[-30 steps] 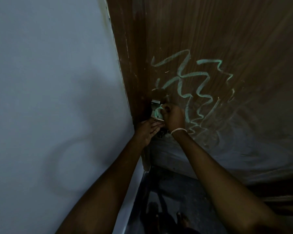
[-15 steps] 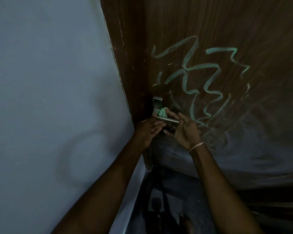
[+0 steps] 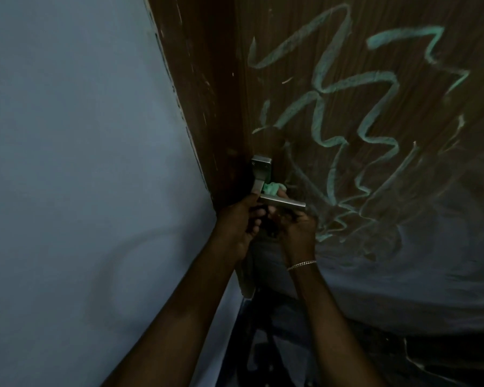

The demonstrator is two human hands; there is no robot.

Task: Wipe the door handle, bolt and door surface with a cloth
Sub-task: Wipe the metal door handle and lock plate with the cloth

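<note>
where the door handle (image 3: 282, 203) covers left hand (image 3: 235, 223) and right hand (image 3: 298, 229) fingers, neither grip is readable; cloth (image 3: 273, 187) peeks above.

Wall (image 3: 81, 163): pale blue, filling the left side
Door frame (image 3: 204, 107): brown, running alongside the wall
Floor (image 3: 280, 339): lying dark below

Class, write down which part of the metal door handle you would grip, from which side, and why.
Grip the door handle on its straight flat lever toward the free end, coming from below: the bar runs level, and the green cloth crowds its pivot end.
</note>
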